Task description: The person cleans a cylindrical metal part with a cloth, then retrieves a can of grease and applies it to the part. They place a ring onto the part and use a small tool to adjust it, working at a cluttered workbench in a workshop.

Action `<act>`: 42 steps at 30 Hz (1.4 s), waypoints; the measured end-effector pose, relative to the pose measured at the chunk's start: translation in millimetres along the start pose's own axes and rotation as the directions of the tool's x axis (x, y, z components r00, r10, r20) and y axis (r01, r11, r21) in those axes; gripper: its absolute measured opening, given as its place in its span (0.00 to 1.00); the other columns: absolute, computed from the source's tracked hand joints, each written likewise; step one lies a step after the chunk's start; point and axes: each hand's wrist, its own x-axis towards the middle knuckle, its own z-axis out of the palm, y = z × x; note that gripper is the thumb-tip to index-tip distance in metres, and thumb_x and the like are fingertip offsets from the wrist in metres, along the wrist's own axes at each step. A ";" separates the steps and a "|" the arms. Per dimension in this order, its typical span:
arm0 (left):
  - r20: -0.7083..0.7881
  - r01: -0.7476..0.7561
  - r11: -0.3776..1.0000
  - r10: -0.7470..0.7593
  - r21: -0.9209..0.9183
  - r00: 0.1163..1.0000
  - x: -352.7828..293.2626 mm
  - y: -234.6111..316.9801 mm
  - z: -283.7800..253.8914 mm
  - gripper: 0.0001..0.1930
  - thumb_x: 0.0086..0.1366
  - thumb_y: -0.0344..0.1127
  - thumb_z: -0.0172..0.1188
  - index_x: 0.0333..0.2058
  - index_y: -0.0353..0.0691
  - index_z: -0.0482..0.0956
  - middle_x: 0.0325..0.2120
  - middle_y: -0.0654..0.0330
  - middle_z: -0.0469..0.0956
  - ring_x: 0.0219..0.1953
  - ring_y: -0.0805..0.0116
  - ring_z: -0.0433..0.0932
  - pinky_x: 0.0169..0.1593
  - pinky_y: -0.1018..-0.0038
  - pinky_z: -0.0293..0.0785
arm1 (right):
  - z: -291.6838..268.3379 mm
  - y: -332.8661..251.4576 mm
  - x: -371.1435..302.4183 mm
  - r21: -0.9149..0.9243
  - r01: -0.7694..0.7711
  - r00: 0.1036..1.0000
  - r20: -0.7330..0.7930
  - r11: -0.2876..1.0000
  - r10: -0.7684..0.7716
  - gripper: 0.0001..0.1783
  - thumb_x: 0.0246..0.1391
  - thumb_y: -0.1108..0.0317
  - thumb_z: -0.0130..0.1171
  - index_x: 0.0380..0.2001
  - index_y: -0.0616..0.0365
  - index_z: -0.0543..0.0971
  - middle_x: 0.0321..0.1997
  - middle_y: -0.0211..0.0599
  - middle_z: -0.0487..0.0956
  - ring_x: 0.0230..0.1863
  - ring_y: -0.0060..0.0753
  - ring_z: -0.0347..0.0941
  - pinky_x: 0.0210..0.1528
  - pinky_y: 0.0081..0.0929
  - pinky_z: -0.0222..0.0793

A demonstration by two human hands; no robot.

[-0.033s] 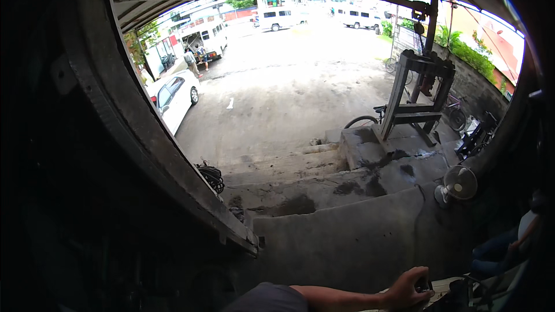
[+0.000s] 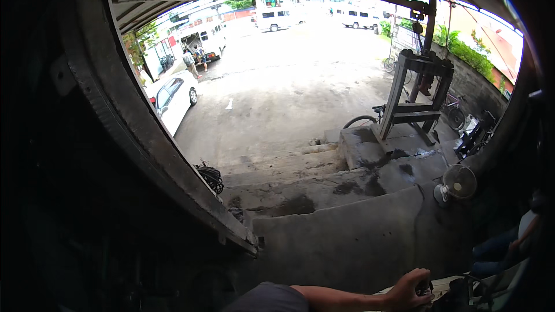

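Note:
From the lower edge, my left arm in a grey sleeve [image 2: 269,299] reaches across to the right. At its end my left hand [image 2: 407,290] is closed, its fingers curled round a small dark, shiny part [image 2: 425,287] whose kind I cannot make out. Just beyond the hand is a pale, flat surface [image 2: 448,284] with dark pieces at its right, too dim to tell apart. My right hand is out of view.
Another person's jeans [image 2: 491,254] show at the lower right. A standing fan [image 2: 459,182] is on the concrete floor [image 2: 347,237]. Beyond are steps [image 2: 283,167], a steel frame [image 2: 410,112] with a hoist, bicycles and a white car [image 2: 176,98]. A thick post [image 2: 167,150] stands at left.
My left hand has turned slightly, and a bit more of the dark part shows between its fingers. The whole view has shifted very little.

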 end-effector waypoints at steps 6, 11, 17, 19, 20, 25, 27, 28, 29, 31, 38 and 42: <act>0.136 -0.173 0.985 0.174 -0.019 0.975 -2.0 6.2 26.7 0.23 0.48 0.48 0.79 0.27 0.37 0.77 0.30 0.49 0.75 0.32 0.47 0.75 0.37 0.58 0.72 | -20.4 14.5 9.4 -0.142 0.060 0.994 -0.079 0.988 -0.072 0.29 0.74 0.50 0.52 0.66 0.61 0.71 0.65 0.51 0.74 0.64 0.51 0.73 0.62 0.46 0.73; 0.171 0.078 0.988 -0.055 -0.133 0.984 -1.6 -5.9 60.2 0.21 0.61 0.50 0.73 0.40 0.36 0.83 0.38 0.54 0.80 0.40 0.59 0.79 0.45 0.64 0.77 | -49.6 36.1 17.2 -0.365 0.115 0.968 -0.166 0.924 -0.186 0.28 0.74 0.51 0.52 0.65 0.61 0.71 0.65 0.51 0.74 0.64 0.52 0.73 0.62 0.47 0.73; 0.324 0.529 0.797 -0.438 -0.292 0.839 6.1 -13.2 61.3 0.12 0.69 0.37 0.67 0.46 0.37 0.84 0.41 0.58 0.85 0.44 0.69 0.83 0.51 0.71 0.78 | -80.3 46.8 21.8 -0.955 0.226 0.780 0.060 0.190 -0.623 0.26 0.73 0.54 0.55 0.63 0.63 0.72 0.62 0.53 0.76 0.63 0.52 0.75 0.60 0.50 0.75; 0.270 0.341 0.908 -0.274 -0.244 0.923 5.8 -11.9 56.1 0.10 0.67 0.34 0.67 0.43 0.35 0.82 0.37 0.59 0.85 0.38 0.73 0.83 0.48 0.72 0.79 | -82.3 41.4 27.5 -0.403 0.033 0.987 -0.132 0.915 -0.094 0.26 0.71 0.60 0.58 0.64 0.65 0.71 0.59 0.59 0.77 0.61 0.54 0.76 0.62 0.48 0.73; 0.292 0.282 0.940 -0.220 -0.192 0.931 5.8 -11.9 53.3 0.10 0.68 0.34 0.66 0.42 0.35 0.81 0.36 0.60 0.84 0.38 0.75 0.82 0.48 0.73 0.78 | -81.1 38.2 29.9 -0.263 -0.022 0.985 -0.171 0.965 -0.024 0.26 0.71 0.60 0.58 0.64 0.66 0.71 0.59 0.59 0.77 0.61 0.55 0.76 0.62 0.48 0.73; 0.395 0.487 0.823 -0.360 -0.291 0.845 22.0 -19.9 40.4 0.07 0.66 0.29 0.68 0.37 0.35 0.79 0.31 0.64 0.82 0.36 0.78 0.81 0.43 0.77 0.78 | -65.0 22.1 16.5 0.007 -0.175 0.971 -0.162 0.984 0.174 0.27 0.71 0.59 0.57 0.64 0.66 0.71 0.58 0.62 0.77 0.61 0.58 0.75 0.62 0.47 0.72; 0.298 0.589 0.730 -0.510 -0.346 0.807 31.0 -22.1 36.7 0.07 0.65 0.29 0.69 0.36 0.38 0.79 0.30 0.64 0.82 0.35 0.78 0.81 0.41 0.77 0.78 | -59.5 20.0 7.0 -0.100 -0.191 0.979 -0.093 0.977 0.182 0.27 0.71 0.59 0.57 0.64 0.67 0.71 0.58 0.63 0.77 0.60 0.59 0.75 0.62 0.46 0.71; 0.329 0.640 0.628 -0.551 -0.442 0.767 34.5 -21.5 35.4 0.08 0.65 0.31 0.71 0.35 0.39 0.78 0.29 0.65 0.82 0.34 0.80 0.80 0.39 0.78 0.76 | -58.4 19.6 1.1 -0.401 0.271 0.962 0.091 0.875 -0.256 0.27 0.72 0.60 0.55 0.64 0.69 0.70 0.60 0.63 0.77 0.61 0.59 0.75 0.62 0.43 0.70; 0.396 0.681 0.536 -0.558 -0.499 0.730 35.9 -19.7 34.0 0.08 0.64 0.30 0.71 0.34 0.39 0.78 0.29 0.66 0.81 0.32 0.82 0.77 0.39 0.78 0.74 | -55.0 21.5 -0.5 -0.550 0.425 0.893 0.126 0.719 -0.431 0.26 0.73 0.60 0.53 0.63 0.70 0.71 0.59 0.61 0.77 0.61 0.54 0.76 0.63 0.44 0.70; 0.422 0.521 0.807 -0.385 -0.278 0.821 36.6 -13.9 33.2 0.09 0.63 0.31 0.72 0.33 0.38 0.78 0.29 0.66 0.79 0.33 0.82 0.76 0.40 0.78 0.73 | -51.8 26.4 -0.4 -0.312 0.255 0.953 -0.077 0.915 -0.292 0.24 0.73 0.61 0.53 0.62 0.69 0.72 0.58 0.59 0.78 0.60 0.56 0.76 0.61 0.44 0.71; 0.570 0.586 0.591 -0.244 -0.554 0.785 43.4 -6.8 36.3 0.08 0.61 0.23 0.67 0.32 0.37 0.74 0.28 0.61 0.80 0.32 0.71 0.83 0.39 0.73 0.79 | -77.5 14.2 28.4 0.299 -0.272 0.962 0.060 0.915 0.267 0.23 0.69 0.52 0.56 0.54 0.60 0.78 0.48 0.40 0.81 0.49 0.33 0.80 0.50 0.33 0.80; 0.584 0.746 0.223 -0.499 -0.627 0.640 47.7 -17.6 46.0 0.08 0.65 0.27 0.62 0.30 0.43 0.71 0.21 0.62 0.72 0.29 0.64 0.81 0.37 0.66 0.80 | -84.0 -6.2 12.4 0.554 -0.217 0.934 -0.121 0.804 0.335 0.18 0.73 0.56 0.54 0.54 0.58 0.79 0.44 0.33 0.82 0.45 0.27 0.80 0.49 0.28 0.78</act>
